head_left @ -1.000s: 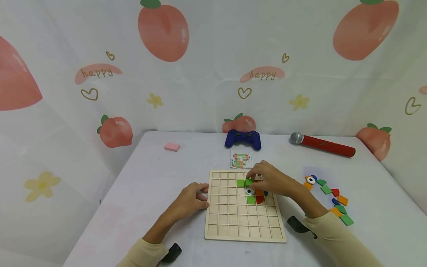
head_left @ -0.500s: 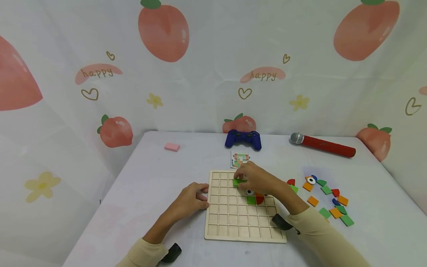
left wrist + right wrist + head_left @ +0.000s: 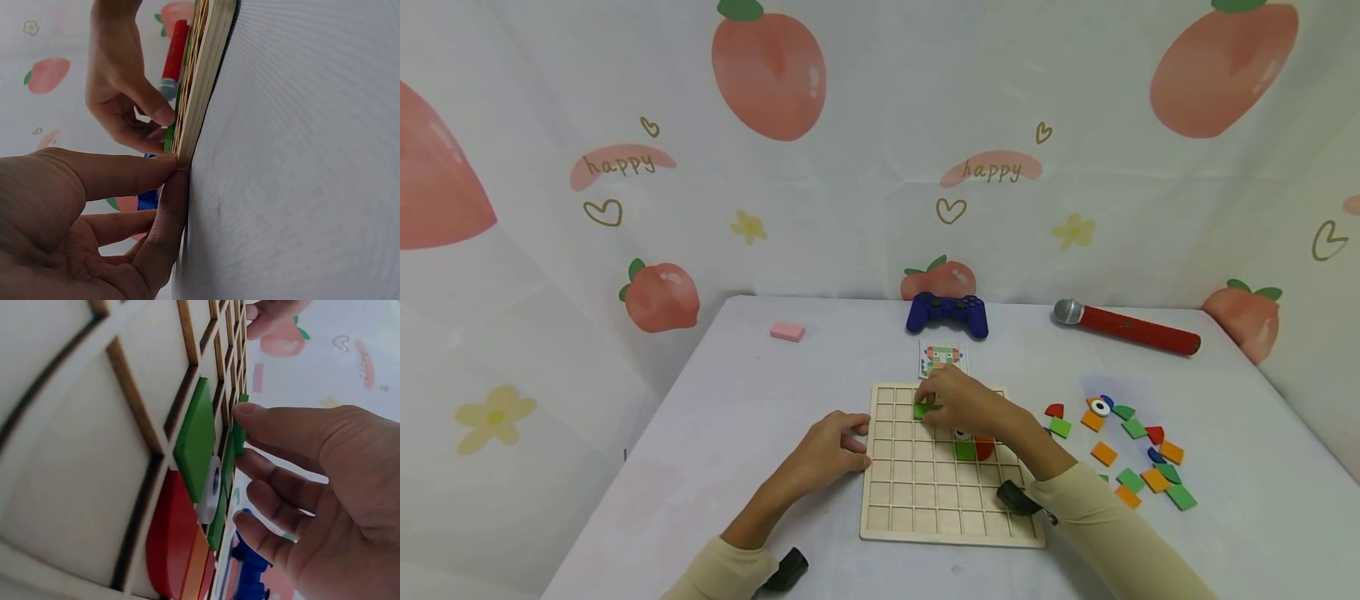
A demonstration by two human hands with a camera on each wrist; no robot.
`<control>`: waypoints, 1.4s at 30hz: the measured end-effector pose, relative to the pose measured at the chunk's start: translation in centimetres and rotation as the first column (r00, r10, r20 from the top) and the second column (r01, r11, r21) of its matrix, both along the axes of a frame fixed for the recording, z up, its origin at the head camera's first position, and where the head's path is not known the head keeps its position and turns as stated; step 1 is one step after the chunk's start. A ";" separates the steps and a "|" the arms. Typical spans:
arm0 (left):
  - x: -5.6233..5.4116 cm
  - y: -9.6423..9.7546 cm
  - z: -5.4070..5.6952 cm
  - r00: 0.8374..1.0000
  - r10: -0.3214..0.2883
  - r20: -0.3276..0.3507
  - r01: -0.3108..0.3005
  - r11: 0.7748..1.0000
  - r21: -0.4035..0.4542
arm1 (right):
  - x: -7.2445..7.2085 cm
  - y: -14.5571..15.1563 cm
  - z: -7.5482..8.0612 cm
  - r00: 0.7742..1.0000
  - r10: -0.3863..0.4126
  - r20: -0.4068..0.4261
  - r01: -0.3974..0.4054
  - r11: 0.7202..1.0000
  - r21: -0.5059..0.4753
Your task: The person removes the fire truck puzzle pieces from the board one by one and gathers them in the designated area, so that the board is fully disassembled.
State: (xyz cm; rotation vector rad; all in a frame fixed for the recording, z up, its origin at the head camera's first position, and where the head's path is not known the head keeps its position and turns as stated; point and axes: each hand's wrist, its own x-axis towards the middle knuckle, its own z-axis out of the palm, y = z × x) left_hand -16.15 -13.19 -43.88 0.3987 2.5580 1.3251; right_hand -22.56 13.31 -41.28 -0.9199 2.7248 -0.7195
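Note:
A wooden grid board (image 3: 925, 493) lies on the white table. My left hand (image 3: 829, 452) pinches its left edge between thumb and index finger, as the left wrist view shows. Over the board's upper part, my right hand (image 3: 967, 404) holds a green square tile (image 3: 240, 428) between thumb and fingers, low against the grid. Partly behind the right hand, several pieces sit in the cells: a green square (image 3: 965, 451), a red curved piece (image 3: 985, 448), a round eye piece (image 3: 211, 490) and an orange one (image 3: 195, 565). Other green pieces show beyond the eye in the right wrist view.
A printed pattern card (image 3: 942, 356) lies just behind the board. Loose coloured tiles (image 3: 1103, 454) are scattered to the right. Farther back are a blue game controller (image 3: 947, 314), a red microphone (image 3: 1138, 330) and a pink block (image 3: 787, 332).
My right hand has moved left over the board's upper rows with the green tile, uncovering more loose tiles on the right. My left hand has stayed at the board's edge.

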 end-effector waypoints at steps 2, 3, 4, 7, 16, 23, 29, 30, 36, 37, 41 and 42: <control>0.1 0.0 0.0 1.000 0.002 0.001 -0.002 1.000 0.000 | 0.1 0.0 0.0 1.000 -0.007 0.006 0.007 1.000 0.000; 0.1 0.0 0.0 1.000 0.002 0.001 -0.002 1.000 0.000 | 0.1 -0.1 0.0 1.000 -0.007 0.003 0.007 1.000 0.001; 0.1 0.0 0.1 1.000 0.004 0.004 -0.004 1.000 0.000 | 0.1 -0.1 0.0 1.000 -0.009 0.006 0.009 1.000 0.000; 0.3 0.1 0.1 1.000 0.005 0.005 -0.005 1.000 0.007 | 0.2 0.0 0.1 1.000 -0.017 0.018 0.017 1.000 -0.002; 0.5 0.1 0.3 1.000 0.013 0.012 -0.013 1.000 0.014 | 0.3 0.4 -0.1 0.999 -0.011 0.044 0.011 1.000 -0.005; 0.4 0.1 0.3 1.000 0.011 0.010 -0.011 1.000 0.016 | 0.9 1.2 -0.1 0.999 0.005 0.038 -0.003 0.998 -0.058; 0.4 0.1 0.2 1.000 0.008 0.008 -0.009 1.000 0.010 | 1.5 2.6 0.2 0.999 -0.026 0.044 0.029 0.997 -0.072; 0.4 0.1 0.1 1.000 0.009 0.009 -0.009 1.000 0.010 | 1.6 2.9 0.2 0.999 -0.029 0.040 0.032 0.997 -0.073; 0.2 0.1 0.1 1.000 0.006 0.005 -0.007 1.000 0.006 | 2.1 5.5 0.7 0.997 -0.078 0.020 0.079 0.994 -0.080; 0.2 0.1 0.1 1.000 0.005 0.004 -0.005 1.000 0.006 | 2.1 5.9 0.7 0.995 -0.097 0.028 0.099 0.992 -0.076; 0.2 0.2 0.1 1.000 0.004 0.007 -0.004 1.000 0.006 | 2.4 7.8 0.9 0.987 -0.157 0.045 0.160 0.985 -0.065; 0.2 0.2 0.1 1.000 0.004 0.007 -0.004 1.000 0.006 | 2.5 8.3 0.9 0.984 -0.172 0.043 0.175 0.983 -0.061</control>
